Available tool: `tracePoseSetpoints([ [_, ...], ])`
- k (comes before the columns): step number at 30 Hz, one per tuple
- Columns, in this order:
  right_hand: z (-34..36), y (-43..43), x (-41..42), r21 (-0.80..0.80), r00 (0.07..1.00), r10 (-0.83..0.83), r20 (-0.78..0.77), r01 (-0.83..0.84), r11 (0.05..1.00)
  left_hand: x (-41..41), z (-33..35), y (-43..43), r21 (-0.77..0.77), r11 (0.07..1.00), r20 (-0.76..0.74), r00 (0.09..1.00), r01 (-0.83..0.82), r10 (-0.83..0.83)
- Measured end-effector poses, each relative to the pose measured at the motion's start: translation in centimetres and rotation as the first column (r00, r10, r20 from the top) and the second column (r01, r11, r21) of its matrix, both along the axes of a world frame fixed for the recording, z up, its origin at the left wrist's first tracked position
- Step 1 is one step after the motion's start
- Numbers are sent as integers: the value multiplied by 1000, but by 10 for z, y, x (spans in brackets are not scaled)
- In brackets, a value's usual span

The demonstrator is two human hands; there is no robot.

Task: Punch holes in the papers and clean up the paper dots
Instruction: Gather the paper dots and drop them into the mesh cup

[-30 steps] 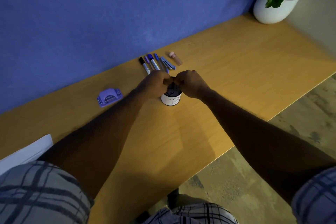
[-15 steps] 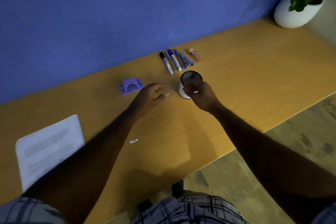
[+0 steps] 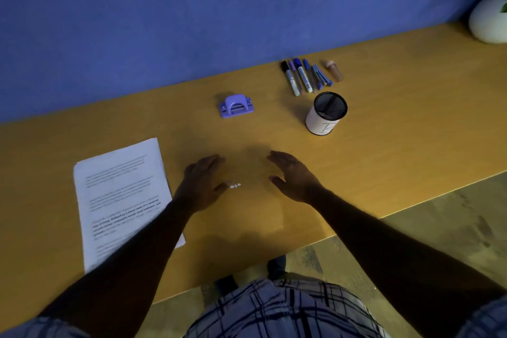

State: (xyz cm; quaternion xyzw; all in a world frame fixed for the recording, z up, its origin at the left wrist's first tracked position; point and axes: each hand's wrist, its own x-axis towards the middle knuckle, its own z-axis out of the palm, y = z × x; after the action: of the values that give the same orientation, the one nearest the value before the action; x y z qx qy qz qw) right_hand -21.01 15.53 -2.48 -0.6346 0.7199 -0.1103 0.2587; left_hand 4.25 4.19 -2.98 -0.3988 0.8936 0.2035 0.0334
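Wooden desk (image 3: 384,145) seen from above, late in the clean-up stage. The papers (image 3: 120,195) lie flat at the left edge, apart from the purple hole punch (image 3: 236,106) set down near the wall; punching appears finished, though no holes can be made out. The cup (image 3: 326,114) stands upright beside a row of markers (image 3: 300,77). Left hand (image 3: 201,184) and right hand (image 3: 293,175) are both open, palms down and empty, flanking a small cluster of white paper dots (image 3: 235,185) just beside the left thumb. These dots remain to be gathered. Half a second earlier both hands were near the cup, fingers pinched; they have since drawn back toward the dots.
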Motion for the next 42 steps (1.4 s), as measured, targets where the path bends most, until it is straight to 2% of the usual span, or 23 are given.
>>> tracePoseSetpoints([
  [7,-30,23,39,37,969,161,-186,-157,987,10,-21,46,-102,994,189,982,30,-10],
  [13,-45,38,54,47,962,128,-242,-120,992,6,-36,67,-182,983,174,983,-34,66],
  [23,-38,35,57,68,970,107,-218,-94,993,5,-45,67,-229,974,148,988,-1,35],
  [26,-33,29,58,-7,987,38,-159,-39,999,4,-43,59,-189,981,68,995,-53,67],
  [29,-29,17,62,-60,993,-34,-111,28,998,0,-39,52,-133,976,-72,984,-173,164],
  [32,-29,3,67,-76,997,-42,-66,37,996,-5,-39,47,-97,961,-184,954,-257,237],
  [37,-32,-14,69,-118,999,-23,-41,19,993,-9,-42,44,-59,932,-281,902,-359,329],
  [42,-34,-16,64,-174,1000,1,31,4,985,-11,-46,48,-28,918,-315,875,-396,368],
])
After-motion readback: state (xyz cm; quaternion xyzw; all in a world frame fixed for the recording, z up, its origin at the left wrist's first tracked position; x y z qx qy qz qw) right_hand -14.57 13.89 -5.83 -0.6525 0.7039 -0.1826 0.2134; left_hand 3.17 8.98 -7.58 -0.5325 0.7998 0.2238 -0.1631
